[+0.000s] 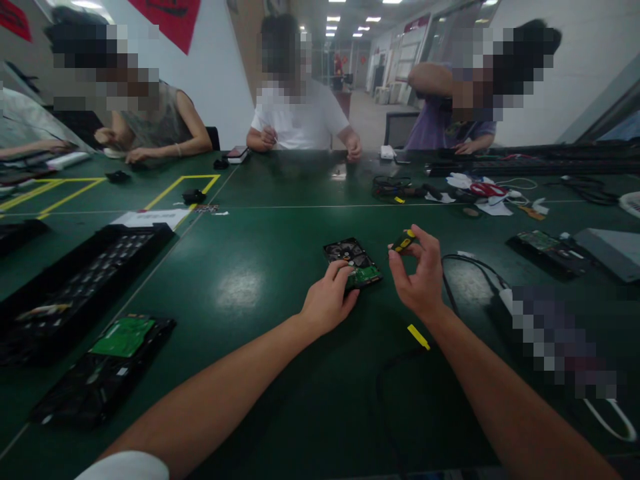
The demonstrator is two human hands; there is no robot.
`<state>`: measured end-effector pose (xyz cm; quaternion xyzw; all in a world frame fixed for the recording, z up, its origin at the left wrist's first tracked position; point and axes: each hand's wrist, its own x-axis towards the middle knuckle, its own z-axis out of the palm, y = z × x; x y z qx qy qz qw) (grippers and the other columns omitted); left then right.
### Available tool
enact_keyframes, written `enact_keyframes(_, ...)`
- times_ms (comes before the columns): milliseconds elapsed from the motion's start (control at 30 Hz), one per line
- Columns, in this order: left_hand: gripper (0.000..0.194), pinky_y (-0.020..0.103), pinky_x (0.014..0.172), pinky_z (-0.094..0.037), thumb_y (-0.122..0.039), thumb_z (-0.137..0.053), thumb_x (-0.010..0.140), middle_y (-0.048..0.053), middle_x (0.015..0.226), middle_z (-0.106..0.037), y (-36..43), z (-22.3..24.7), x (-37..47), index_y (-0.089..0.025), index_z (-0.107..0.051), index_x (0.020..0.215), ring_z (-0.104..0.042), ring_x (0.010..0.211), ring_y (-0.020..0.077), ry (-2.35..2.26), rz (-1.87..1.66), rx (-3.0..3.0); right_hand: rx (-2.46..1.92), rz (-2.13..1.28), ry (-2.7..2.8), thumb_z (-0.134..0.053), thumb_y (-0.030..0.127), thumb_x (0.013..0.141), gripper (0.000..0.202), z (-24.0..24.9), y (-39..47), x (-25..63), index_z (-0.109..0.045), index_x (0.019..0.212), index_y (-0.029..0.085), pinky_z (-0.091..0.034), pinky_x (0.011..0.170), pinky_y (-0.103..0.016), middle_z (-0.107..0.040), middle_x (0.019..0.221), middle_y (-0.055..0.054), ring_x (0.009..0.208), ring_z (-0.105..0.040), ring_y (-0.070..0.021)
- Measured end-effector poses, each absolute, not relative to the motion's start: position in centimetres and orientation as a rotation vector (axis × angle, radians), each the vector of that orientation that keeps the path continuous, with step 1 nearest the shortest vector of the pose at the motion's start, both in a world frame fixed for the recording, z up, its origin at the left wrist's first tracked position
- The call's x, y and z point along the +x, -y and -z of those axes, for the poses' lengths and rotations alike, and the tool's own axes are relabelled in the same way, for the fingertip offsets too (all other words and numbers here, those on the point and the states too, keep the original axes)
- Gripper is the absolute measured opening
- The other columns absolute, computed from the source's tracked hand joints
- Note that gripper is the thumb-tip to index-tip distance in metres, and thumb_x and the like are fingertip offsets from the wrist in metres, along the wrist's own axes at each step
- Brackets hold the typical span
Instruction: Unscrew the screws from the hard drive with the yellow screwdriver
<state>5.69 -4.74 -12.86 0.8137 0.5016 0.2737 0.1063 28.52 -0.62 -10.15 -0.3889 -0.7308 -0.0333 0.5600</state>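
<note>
A hard drive with a green circuit board (365,275) lies on the green table (280,233), in front of me. My left hand (330,297) rests on its near left part, fingers curled over the edge and touching the board. Just right of the drive, my right hand (419,273) is raised above the table. Its thumb and fingers pinch a small black and yellow screwdriver handle (403,242). The tool's shaft cannot be made out.
Another drive (123,337) lies at the near left, beside a long black tray (90,277). At right are a drive (547,250), a grey box (613,250) and a black cable with a yellow tag (419,337). Several people sit across the table.
</note>
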Motion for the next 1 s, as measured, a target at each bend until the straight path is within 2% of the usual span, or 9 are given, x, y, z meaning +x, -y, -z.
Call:
enact_keyframes(133, 0.044, 0.044, 0.098, -0.064, -0.033, -0.059, 0.100, 0.011, 0.156, -0.049, 4.6, 13.2, 5.6, -0.023, -0.051, 0.143, -0.066, 0.126, 0.0291, -1.422, -0.765, 2.473, -0.939, 0.081, 1.709, -0.066, 0.023, 0.098, 0.067, 9.8, 0.7, 28.4, -0.039, 0.158, 0.034, -0.066, 0.087, -0.050, -0.054, 0.144, -0.013, 0.103, -0.071, -0.0265)
enact_keyframes(233, 0.043, 0.045, 0.100, -0.064, -0.030, -0.058, 0.100, 0.012, 0.156, -0.050, 4.5, 13.4, 5.5, -0.021, -0.053, 0.142, -0.066, 0.126, 0.0298, -1.404, -0.746, 2.512, -1.000, 0.154, 1.717, -0.071, 0.026, 0.095, 0.065, 9.1, 0.8, 28.6, -0.044, 0.154, 0.032, -0.065, 0.083, -0.048, -0.062, 0.134, -0.011, 0.092, -0.071, -0.0244)
enact_keyframes(400, 0.042, 0.046, 0.102, -0.063, -0.026, -0.054, 0.102, 0.015, 0.154, -0.051, 4.4, 13.5, 5.5, -0.017, -0.053, 0.142, -0.066, 0.128, 0.0313, -1.372, -0.744, 2.552, -1.110, 0.169, 1.863, -0.070, 0.031, 0.097, 0.048, 6.4, 1.0, 28.9, -0.056, 0.142, 0.029, -0.063, 0.084, -0.046, -0.069, 0.121, -0.009, 0.083, -0.070, -0.0230)
enact_keyframes(533, 0.041, 0.046, 0.101, -0.063, -0.026, -0.053, 0.103, 0.017, 0.151, -0.053, 4.1, 13.4, 5.5, -0.013, -0.054, 0.142, -0.068, 0.124, 0.0320, -1.326, -0.722, 2.606, -1.142, 0.086, 2.069, -0.059, 0.033, 0.103, 0.041, 3.3, 0.8, 28.5, -0.059, 0.143, 0.025, -0.060, 0.092, -0.047, -0.074, 0.121, -0.011, 0.092, -0.073, -0.0262)
enact_keyframes(667, 0.041, 0.046, 0.101, -0.063, -0.024, -0.053, 0.103, 0.017, 0.151, -0.053, 3.6, 13.2, 5.3, -0.014, -0.053, 0.143, -0.069, 0.124, 0.0313, -1.354, -0.694, 2.585, -1.120, 0.124, 2.193, -0.052, 0.030, 0.105, 0.032, 0.2, 0.3, 28.0, -0.072, 0.129, 0.020, -0.052, 0.106, -0.051, -0.076, 0.126, -0.013, 0.120, -0.069, -0.0328)
enact_keyframes(833, 0.039, 0.047, 0.100, -0.064, -0.026, -0.052, 0.104, 0.017, 0.150, -0.054, 3.2, 13.0, 5.4, -0.014, -0.055, 0.141, -0.070, 0.121, 0.0309, -1.394, -0.676, 2.545, -1.211, 0.095, 2.332, -0.057, 0.028, 0.099, 0.030, -2.7, -1.1, 28.3, -0.079, 0.118, 0.020, -0.055, 0.093, -0.043, -0.081, 0.114, -0.011, 0.103, -0.076, -0.0300)
enact_keyframes(1000, 0.039, 0.047, 0.099, -0.064, -0.026, -0.052, 0.105, 0.017, 0.150, -0.054, 3.1, 13.0, 5.3, -0.014, -0.056, 0.141, -0.071, 0.119, 0.0305, -1.403, -0.684, 2.537, -1.284, 0.067, 2.481, -0.060, 0.028, 0.096, 0.030, -4.5, -2.3, 28.4, -0.082, 0.114, 0.018, -0.053, 0.082, -0.037, -0.082, 0.093, -0.008, 0.085, -0.076, -0.0262)
